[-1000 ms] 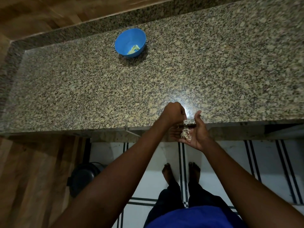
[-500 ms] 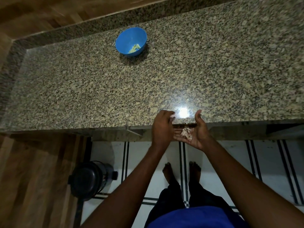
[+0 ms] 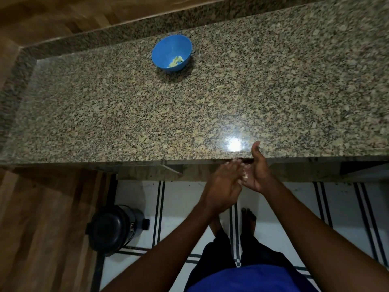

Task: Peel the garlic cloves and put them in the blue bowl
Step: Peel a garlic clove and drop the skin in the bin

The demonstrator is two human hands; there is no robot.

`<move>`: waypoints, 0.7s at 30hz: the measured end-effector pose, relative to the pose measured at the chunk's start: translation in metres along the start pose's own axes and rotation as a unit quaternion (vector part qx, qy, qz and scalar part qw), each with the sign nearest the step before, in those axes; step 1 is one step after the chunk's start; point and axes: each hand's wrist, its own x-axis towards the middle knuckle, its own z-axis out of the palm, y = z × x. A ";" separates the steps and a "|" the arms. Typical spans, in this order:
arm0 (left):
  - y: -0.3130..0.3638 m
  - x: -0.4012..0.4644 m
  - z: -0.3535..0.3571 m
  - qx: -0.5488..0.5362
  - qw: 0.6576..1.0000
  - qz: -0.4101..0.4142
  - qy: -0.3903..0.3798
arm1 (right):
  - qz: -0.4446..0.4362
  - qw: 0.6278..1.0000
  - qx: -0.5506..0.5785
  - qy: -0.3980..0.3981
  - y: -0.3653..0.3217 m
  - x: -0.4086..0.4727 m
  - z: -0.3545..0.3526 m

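Peeled garlic (image 3: 175, 61) already sits in the blue bowl (image 3: 162, 52), upper middle; left hand (image 3: 223, 186) flat, right hand (image 3: 255, 173) cupping scraps (image 3: 245, 175) (skins, probably).

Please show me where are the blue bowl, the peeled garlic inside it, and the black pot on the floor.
blue bowl (image 3: 163, 52): head view, bare inner wall on its left.
peeled garlic (image 3: 175, 61): head view, middle of the pale pile.
black pot (image 3: 110, 229): head view, centre of its dark lid.
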 end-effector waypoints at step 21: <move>-0.014 0.085 -0.041 0.125 0.978 -0.136 -0.094 | -0.013 0.997 -0.037 -0.064 0.000 0.001 0.000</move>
